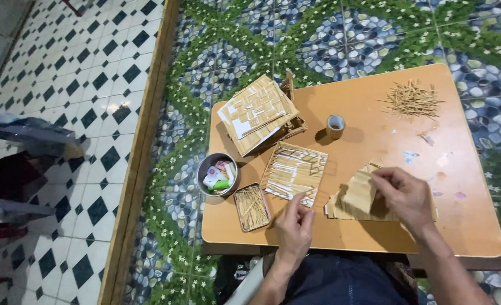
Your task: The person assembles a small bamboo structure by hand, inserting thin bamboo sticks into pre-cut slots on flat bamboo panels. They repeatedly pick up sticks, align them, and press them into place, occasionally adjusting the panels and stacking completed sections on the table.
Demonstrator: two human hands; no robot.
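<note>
The right hand (404, 195) pinches a small panel of sticks (359, 195) at about four o'clock on the table (375, 113). The left hand (295, 223) nips something thin between its fingertips, too small to tell, just beside a flat stick panel (294, 169). A hard squeeze could snap the glued sticks. Both wrists come up from six o'clock, fingers bent.

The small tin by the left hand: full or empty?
Full. The open rectangular tin is packed with thin sticks lying lengthwise, covering its bottom. It sits on the table beside the left hand.
</note>
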